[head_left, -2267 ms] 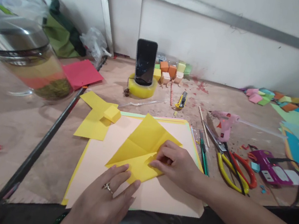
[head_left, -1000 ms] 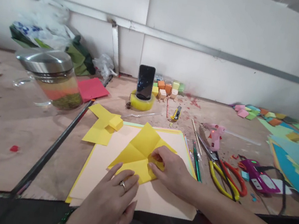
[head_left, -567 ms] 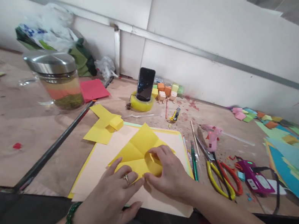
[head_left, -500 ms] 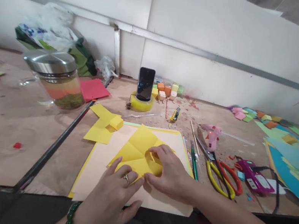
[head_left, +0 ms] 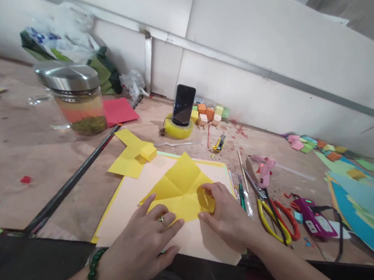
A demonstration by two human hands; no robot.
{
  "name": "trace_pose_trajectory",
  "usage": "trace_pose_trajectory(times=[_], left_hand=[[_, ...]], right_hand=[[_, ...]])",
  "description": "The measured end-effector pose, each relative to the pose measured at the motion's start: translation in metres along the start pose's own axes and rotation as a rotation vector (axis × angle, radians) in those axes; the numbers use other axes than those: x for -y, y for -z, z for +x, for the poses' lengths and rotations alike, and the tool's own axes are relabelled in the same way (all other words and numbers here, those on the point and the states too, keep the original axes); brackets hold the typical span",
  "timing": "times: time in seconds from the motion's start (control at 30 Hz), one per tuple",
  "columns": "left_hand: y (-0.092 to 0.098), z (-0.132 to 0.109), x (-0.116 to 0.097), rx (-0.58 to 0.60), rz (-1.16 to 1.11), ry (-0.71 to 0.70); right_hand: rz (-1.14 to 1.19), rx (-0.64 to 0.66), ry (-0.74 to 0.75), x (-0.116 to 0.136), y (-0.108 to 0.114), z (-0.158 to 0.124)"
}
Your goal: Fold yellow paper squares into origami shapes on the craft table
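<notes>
- The yellow sheet (head_left: 181, 185) is laid between the hands, on the pale stack (head_left: 125, 211), with its creases shown and its far corner pointed away from the person.
- The near left edge of the sheet is covered by the fingers of the left hand (head_left: 150, 237), which is set palm down with fingers loosely spread; the thumb is held apart from them.
- A ring (head_left: 162, 221) is worn on that hand, and a green bracelet (head_left: 94, 273) on its wrist.
- The right side of the sheet is met by the right hand (head_left: 226, 214); its thumb and fingers are held apart, curved around a raised part of the paper. Whether the paper is pinched there cannot be told.
- Beyond the left hand, yellow offcuts (head_left: 128, 161) are placed partly over the stack's left edge, with a yellow cube (head_left: 148, 152) set on them.
- Beside the stack, on the right, a green pen (head_left: 242, 197) is laid; farther right are placed scissors (head_left: 287, 237), a pink glue gun (head_left: 264, 170) and a purple power strip (head_left: 315, 219).
- Beyond the sheet, a phone (head_left: 183, 104) is stood upright at a tape roll (head_left: 177, 130), with a cutter (head_left: 220, 143) laid to its right on the tabletop (head_left: 67, 205).
- Well to the left, a lidded jar (head_left: 77, 104) is seen near red paper (head_left: 118, 111).
</notes>
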State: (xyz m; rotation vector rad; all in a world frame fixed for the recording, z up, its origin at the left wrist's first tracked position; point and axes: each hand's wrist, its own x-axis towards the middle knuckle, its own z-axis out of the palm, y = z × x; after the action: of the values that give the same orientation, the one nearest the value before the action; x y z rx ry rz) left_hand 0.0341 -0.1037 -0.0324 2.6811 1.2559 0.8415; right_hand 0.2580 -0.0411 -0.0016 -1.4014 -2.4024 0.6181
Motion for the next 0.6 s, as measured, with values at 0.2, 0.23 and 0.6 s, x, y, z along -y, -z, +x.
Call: trace_pose_trajectory(times=[0.2,0.23,0.6], left_hand=[[0.001,-0.003,-0.001,-0.011,-0.019,-0.004],[0.001,-0.005,-0.001,-0.026,-0.025,-0.008],[-0.001,-0.009,-0.003,-0.106,-0.018,-0.007]], right_hand=[[-0.017,-0.063,-0.01,-0.019,0.007,-0.009],[-0.037,-0.064,-0.003,-0.021,0.008,-0.01],[-0.389,0.066,0.757,0.019,-0.007,-0.006]])
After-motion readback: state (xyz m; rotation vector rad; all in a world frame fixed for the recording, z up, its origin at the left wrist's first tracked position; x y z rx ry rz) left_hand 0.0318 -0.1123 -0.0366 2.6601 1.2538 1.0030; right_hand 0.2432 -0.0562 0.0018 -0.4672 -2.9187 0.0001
